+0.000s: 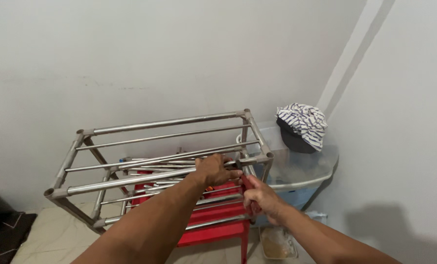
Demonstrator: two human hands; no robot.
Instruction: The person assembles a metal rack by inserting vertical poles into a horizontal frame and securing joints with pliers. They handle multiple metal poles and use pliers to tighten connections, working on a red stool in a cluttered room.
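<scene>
Rack (160,146) rail — left hand (217,169) grip closed around it; right hand (260,195) clasps red handle (248,187).

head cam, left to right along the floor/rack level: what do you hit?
Dark cushion → metal tube rack → left hand gripping the rack's front rail → right hand holding a red-handled tool → clear plastic bin with striped cloth on top.

rack (160,146) silver | stool (213,230) red | cloth (304,122) white, dark-striped | wall (130,49) white
</scene>
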